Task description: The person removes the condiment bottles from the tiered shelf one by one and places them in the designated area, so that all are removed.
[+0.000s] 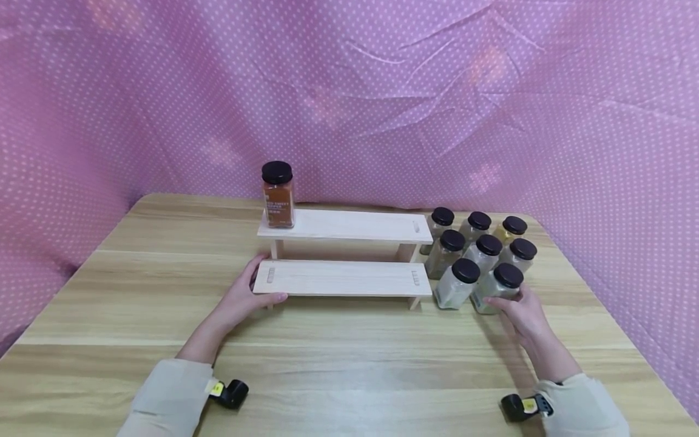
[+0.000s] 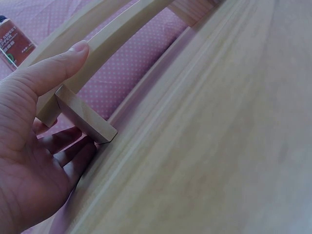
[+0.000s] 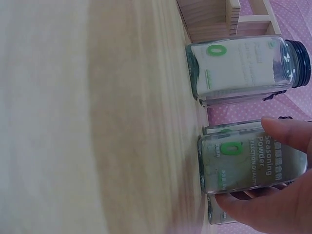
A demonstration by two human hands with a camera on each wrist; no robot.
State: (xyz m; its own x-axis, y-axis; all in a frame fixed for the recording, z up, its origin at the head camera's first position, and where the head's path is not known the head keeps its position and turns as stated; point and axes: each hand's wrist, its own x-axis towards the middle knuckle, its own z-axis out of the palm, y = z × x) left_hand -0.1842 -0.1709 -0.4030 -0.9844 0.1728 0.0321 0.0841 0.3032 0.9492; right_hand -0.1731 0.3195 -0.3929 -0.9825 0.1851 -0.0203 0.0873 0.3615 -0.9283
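Observation:
A two-tier wooden spice rack (image 1: 344, 279) stands mid-table. My left hand (image 1: 244, 296) holds the left end of its lower tier. In the left wrist view the thumb (image 2: 63, 66) lies along the board's front edge, with the other fingers behind the short leg (image 2: 87, 117). My right hand (image 1: 524, 315) grips a square glass jar (image 1: 494, 291) with a black lid, at the front right of a group of jars. Its label reads "Seasoning Powder" in the right wrist view, where thumb and fingers clasp its sides. A white-filled jar (image 3: 239, 68) stands beside it.
A jar of red sweet pepper (image 1: 279, 203) stands on the left end of the upper tier (image 1: 355, 226). Several more black-lidded jars (image 1: 483, 252) crowd the table right of the rack. A pink dotted cloth (image 1: 349, 103) hangs behind the wooden table (image 1: 338, 364).

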